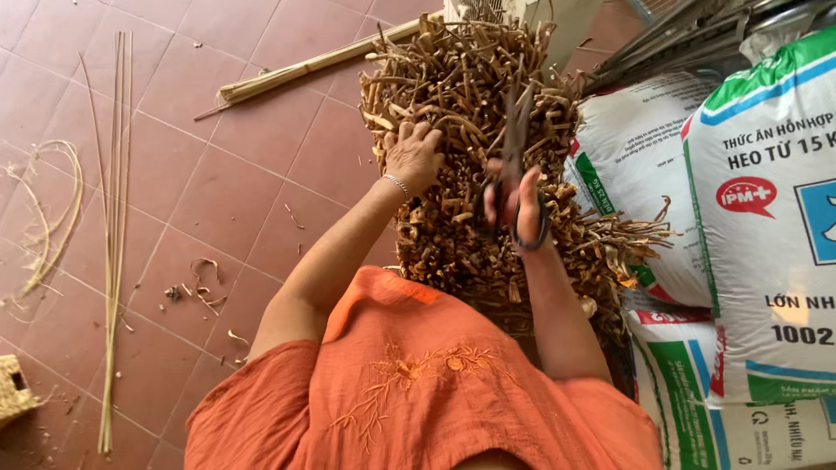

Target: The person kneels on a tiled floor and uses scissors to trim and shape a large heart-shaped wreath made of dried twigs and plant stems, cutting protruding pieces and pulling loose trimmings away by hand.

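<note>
A large woven piece bristling with loose brown fibre ends (461, 96) lies on the red tiled floor in front of me. My left hand (414, 155) rests flat on its left side, fingers spread among the ends, a thin bracelet at the wrist. My right hand (515, 207) grips the loops of dark metal scissors (515, 139), whose blades point away from me over the middle of the piece. My orange embroidered shirt fills the bottom of the view.
Printed white feed sacks (766, 226) are stacked at the right, touching the woven piece. A bundle of pale canes (313, 65) lies beyond it, long thin reeds (113, 235) lie at the left, and fibre trimmings (202, 287) are scattered on the tiles.
</note>
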